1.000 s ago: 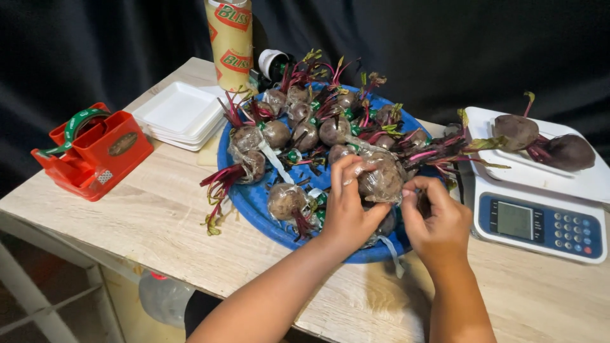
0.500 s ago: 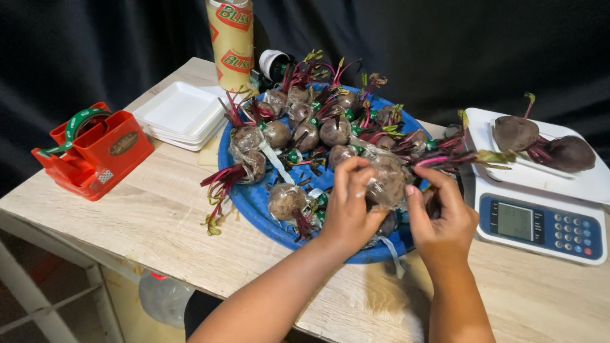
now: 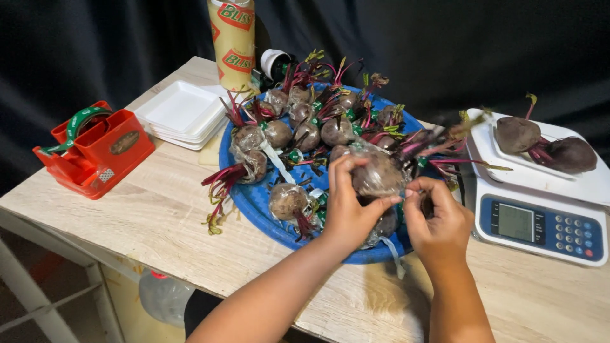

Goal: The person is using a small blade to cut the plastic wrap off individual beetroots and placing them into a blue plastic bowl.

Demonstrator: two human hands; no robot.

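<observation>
Wooden worktop point(image 3: 127, 209) carries a blue tray point(image 3: 254, 197); above it, left hand point(image 3: 346, 206) fingers clasp a film-wrapped beet point(image 3: 376, 176), right hand point(image 3: 435, 219) fingers pinch the wrap's loose end, apparently mid-wrapping.

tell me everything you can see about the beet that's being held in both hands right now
The beet is round, dull purple-brown, wrapped in clear, shiny plastic film. Red-purple stalks with a few green leaf scraps stick out to the right. It is held above the blue tray of other wrapped beets. The left hand cups its left side and the right hand pinches the film at its lower right.
</observation>
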